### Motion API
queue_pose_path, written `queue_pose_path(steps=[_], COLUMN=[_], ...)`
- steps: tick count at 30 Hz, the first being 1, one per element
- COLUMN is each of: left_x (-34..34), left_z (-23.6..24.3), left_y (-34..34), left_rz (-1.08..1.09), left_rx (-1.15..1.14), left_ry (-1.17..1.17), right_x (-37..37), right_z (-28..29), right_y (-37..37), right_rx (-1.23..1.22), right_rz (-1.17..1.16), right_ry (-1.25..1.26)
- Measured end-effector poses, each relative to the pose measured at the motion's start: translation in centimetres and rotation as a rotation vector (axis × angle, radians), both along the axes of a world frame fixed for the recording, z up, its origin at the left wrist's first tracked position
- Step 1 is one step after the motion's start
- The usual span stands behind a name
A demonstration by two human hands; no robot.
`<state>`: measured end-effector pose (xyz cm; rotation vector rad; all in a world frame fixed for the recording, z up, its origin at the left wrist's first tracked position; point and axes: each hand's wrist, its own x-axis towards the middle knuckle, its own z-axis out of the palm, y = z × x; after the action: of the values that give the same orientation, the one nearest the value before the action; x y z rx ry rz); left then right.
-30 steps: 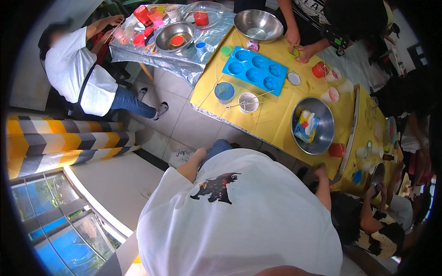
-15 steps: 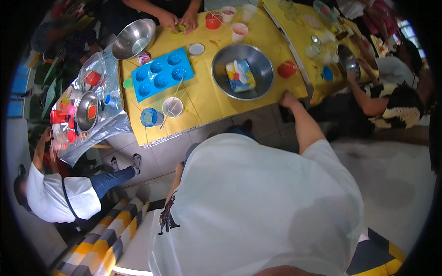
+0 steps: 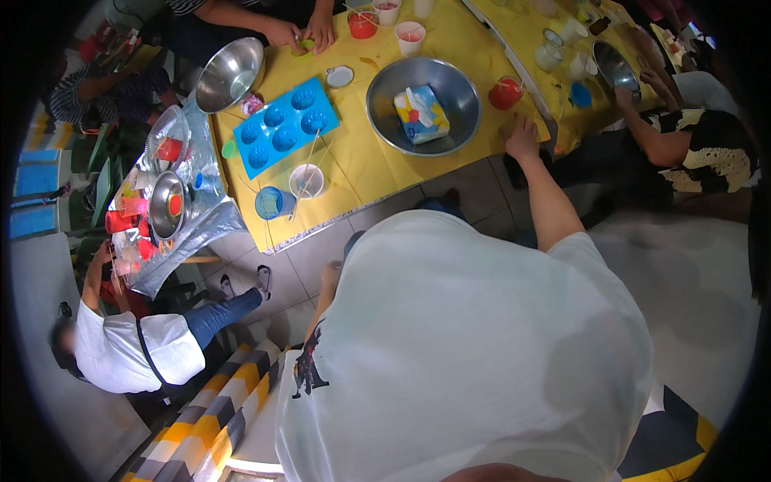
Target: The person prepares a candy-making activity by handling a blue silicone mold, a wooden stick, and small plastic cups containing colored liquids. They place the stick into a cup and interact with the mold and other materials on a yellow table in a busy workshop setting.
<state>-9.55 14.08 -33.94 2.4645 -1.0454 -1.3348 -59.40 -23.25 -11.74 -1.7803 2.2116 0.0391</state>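
My right hand (image 3: 522,136) rests at the near right edge of the yellow-covered table (image 3: 377,173), fingers stretched out and holding nothing. Just beyond it stands a red jar (image 3: 505,93) with a thin stick in it. To its left is a large steel bowl (image 3: 377,132) with a colourful soft packet (image 3: 422,114) lying inside. My left hand (image 3: 331,275) hangs low beside my body, below the table's near edge; its fingers are too small and hidden to read. Nearest to it on the table are a blue cup (image 3: 274,203) and a white cup (image 3: 307,181) with sticks.
A blue six-cavity mold (image 3: 287,127) lies left of the large bowl, near a second steel bowl (image 3: 230,76). Across the table, another person's hands (image 3: 301,34) work on a small green thing. Co-workers stand at a foil-covered table (image 3: 201,233) and at the right table.
My right hand has gone from a closed shape at the table edge to stretched fingers, nearer the red jar. The whole view has shifted slightly. My left hand stays low.
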Motion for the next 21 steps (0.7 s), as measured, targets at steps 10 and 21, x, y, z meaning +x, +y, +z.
queue_pose_path(steps=[10,21], left_x=[-1.6,-4.1], left_z=[2.2,7.1], left_y=[1.2,-1.9], left_rz=[0.08,0.09], left_rx=[-0.023,0.006], left_ry=[-0.01,0.035], right_x=[-0.6,-3.0], right_z=[-1.4,-5.0], right_y=[-0.5,-1.2], right_rx=[0.149,-0.001], right_rz=[-0.086,0.055], right_ry=[-0.001,0.05])
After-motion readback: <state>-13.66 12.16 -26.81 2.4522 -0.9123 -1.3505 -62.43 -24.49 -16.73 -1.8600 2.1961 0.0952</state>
